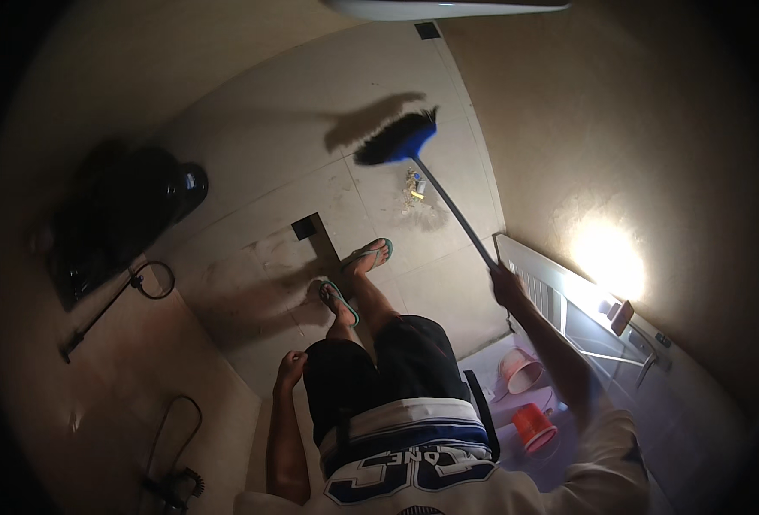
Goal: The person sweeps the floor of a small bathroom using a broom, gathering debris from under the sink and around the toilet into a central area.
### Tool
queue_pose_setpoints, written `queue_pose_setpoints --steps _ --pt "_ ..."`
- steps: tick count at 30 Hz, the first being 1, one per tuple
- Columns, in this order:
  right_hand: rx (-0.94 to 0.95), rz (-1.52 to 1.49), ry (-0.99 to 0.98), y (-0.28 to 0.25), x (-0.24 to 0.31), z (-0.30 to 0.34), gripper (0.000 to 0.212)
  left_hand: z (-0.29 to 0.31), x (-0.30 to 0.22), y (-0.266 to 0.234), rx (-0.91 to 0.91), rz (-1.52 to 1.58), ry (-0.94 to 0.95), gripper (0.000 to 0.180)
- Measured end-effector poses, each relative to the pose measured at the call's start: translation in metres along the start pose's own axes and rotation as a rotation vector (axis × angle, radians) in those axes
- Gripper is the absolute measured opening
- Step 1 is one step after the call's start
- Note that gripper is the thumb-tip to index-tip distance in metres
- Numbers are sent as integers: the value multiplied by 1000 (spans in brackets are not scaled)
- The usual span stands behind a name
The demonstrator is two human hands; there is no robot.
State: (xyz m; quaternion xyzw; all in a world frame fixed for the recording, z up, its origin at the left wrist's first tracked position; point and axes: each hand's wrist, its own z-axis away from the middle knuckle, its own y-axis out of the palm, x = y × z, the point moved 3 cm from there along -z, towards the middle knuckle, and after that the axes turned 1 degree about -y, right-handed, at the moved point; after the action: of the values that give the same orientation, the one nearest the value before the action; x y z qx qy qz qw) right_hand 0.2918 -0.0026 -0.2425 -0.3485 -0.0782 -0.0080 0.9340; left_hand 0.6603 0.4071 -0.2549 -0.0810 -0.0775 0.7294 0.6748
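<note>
"Beyond my feet (371, 255), what holds the broom (414, 144)?"
"My right hand (506, 285), gripping its handle (456, 215) (left hand (292, 367): finger state unclear)."
"Risk?"
"Hasty strokes could scatter the nearby debris (416, 189)."

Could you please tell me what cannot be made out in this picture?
All in the head view:
Upper end of the broom handle: hidden by the right hand and forearm.
Bits in the debris pile: mostly too small to identify.
Palm of the left hand: turned away, so whether it holds anything is unclear.
White fixture: cut off by the top edge.
</note>
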Motion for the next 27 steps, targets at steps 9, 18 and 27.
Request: queue_pose_setpoints --steps 9,18,27 --pt "-153 -88 100 92 -5 -11 28 19 -110 -3 36 187 263 36" --pt "-154 -181 -43 110 -8 89 22 7 -144 19 42 175 574 40" --pt "-86 89 73 77 52 -28 22 -1 -78 -16 -48 -85 168 45"
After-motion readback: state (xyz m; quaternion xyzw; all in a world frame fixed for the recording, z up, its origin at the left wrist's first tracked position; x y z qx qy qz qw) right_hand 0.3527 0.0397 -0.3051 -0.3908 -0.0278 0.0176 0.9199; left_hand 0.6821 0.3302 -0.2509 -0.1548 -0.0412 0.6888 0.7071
